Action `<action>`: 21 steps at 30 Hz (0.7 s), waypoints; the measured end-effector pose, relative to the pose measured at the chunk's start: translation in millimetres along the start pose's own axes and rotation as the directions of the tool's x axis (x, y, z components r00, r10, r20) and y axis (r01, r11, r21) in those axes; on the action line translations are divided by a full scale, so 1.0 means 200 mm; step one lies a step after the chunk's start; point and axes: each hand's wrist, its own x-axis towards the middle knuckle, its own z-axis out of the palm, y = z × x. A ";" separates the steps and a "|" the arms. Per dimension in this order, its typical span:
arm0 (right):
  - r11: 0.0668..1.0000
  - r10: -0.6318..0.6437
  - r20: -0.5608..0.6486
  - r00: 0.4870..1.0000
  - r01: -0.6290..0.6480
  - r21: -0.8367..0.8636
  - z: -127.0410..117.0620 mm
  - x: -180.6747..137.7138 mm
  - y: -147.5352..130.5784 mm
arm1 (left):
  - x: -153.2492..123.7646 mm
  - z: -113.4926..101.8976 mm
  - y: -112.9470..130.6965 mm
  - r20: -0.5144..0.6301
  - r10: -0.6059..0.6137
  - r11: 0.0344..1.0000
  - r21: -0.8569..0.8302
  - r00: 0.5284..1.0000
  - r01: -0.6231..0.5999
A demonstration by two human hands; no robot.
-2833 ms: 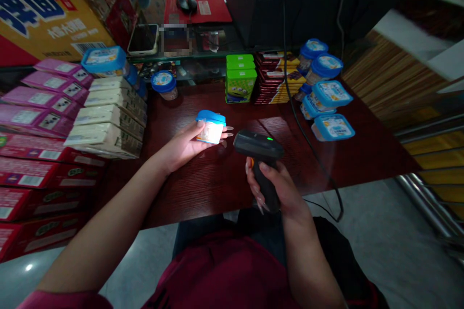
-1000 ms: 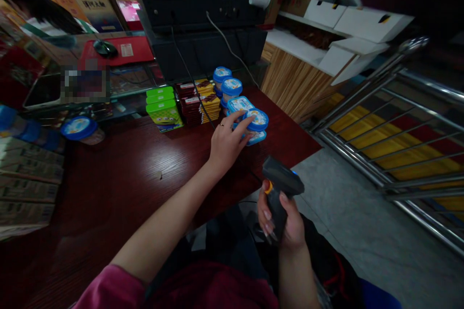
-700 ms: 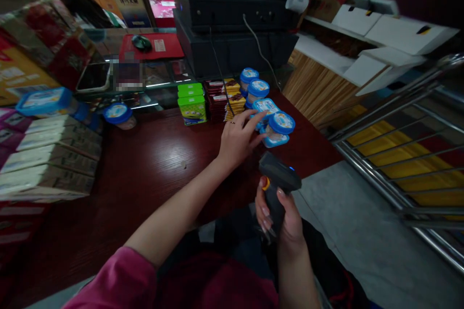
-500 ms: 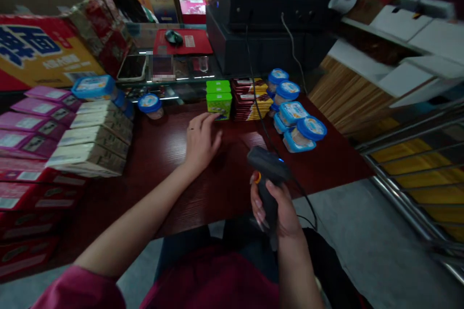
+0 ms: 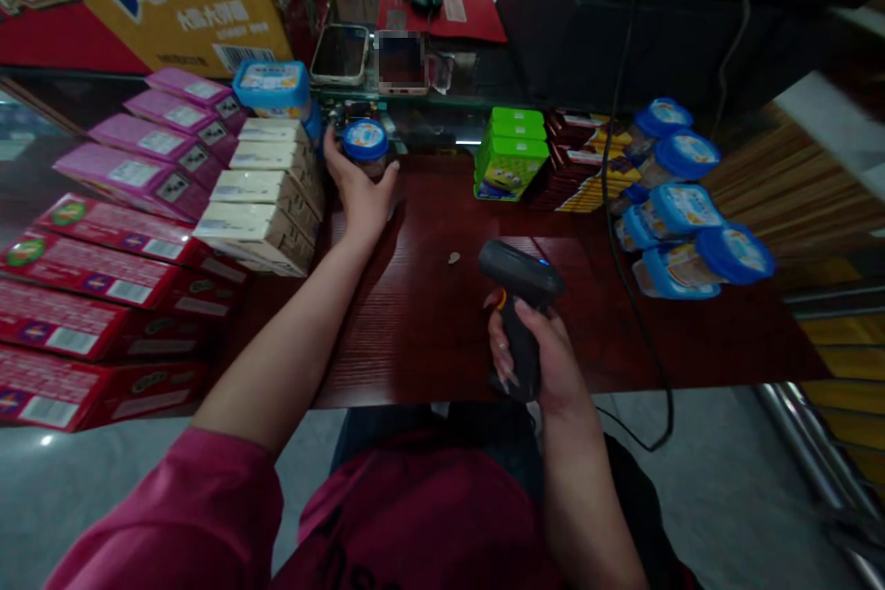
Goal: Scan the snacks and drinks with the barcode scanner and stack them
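Observation:
My left hand (image 5: 360, 195) is spread around a small round tub with a blue lid (image 5: 365, 140). Its fingers reach along the tub's left side and the thumb stands off to the right, with a slight gap; firm contact cannot be seen. In my right hand (image 5: 536, 346) is a black barcode scanner (image 5: 522, 272), held by its handle above the table with a small blue light showing. Left of the tub stand cream-coloured boxes (image 5: 259, 189) and a blue rectangular tub (image 5: 272, 88). Green boxes (image 5: 512, 157) are to its right.
Pink boxes (image 5: 148, 143) and red boxes (image 5: 103, 313) line the left. Brown-and-yellow packets (image 5: 577, 166) and more blue-lidded tubs (image 5: 737, 253) stand at right. The scanner's black cable (image 5: 640, 313) hangs past the table edge. Phones (image 5: 340, 53) lie on the glass counter behind.
My left hand has moved from beside the green boxes leftward to the round tub. My right hand still holds the scanner. The view has shifted left and downward.

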 end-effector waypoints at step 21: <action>0.999 -0.043 0.007 0.999 0.043 -0.029 -0.03 -0.03 0.02 | -0.32 -0.17 0.24 0.628 -0.106 0.796 -0.411 0.771 0.445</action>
